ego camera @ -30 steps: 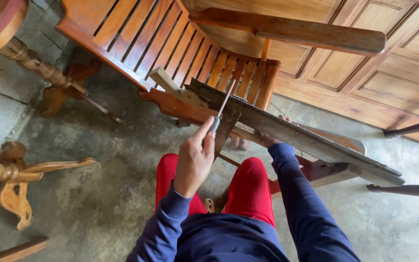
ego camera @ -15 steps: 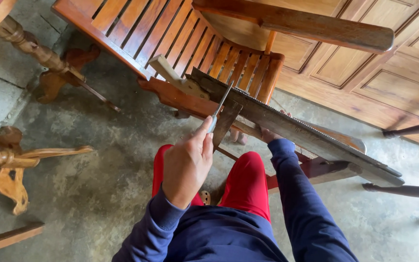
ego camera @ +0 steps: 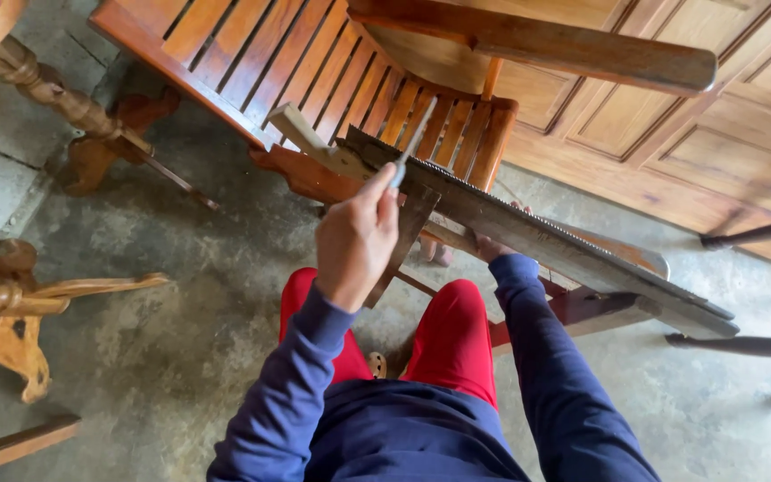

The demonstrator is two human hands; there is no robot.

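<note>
My left hand [ego camera: 357, 239] grips a thin metal file [ego camera: 412, 143] that points up and away, its tip over the toothed edge of a long saw blade [ego camera: 537, 234]. The blade lies slanted from centre to lower right, clamped in a wooden holder [ego camera: 314, 143]. My right hand [ego camera: 493, 243] is mostly hidden behind the blade, fingers curled on it from below near its middle. I sit with red trousers [ego camera: 452, 335] and blue sleeves under the blade.
A slatted wooden bench [ego camera: 314, 62] stands behind the saw. Panelled wooden doors [ego camera: 671, 125] lean at the right. Turned table legs [ego camera: 55, 98] and carved wooden pieces [ego camera: 20, 303] stand on the concrete floor at the left. Dark rods [ego camera: 751, 232] jut in from the right.
My left hand has pulled back towards me and a little right with the file. The view has also shifted slightly. The right hand stays on the blade.
</note>
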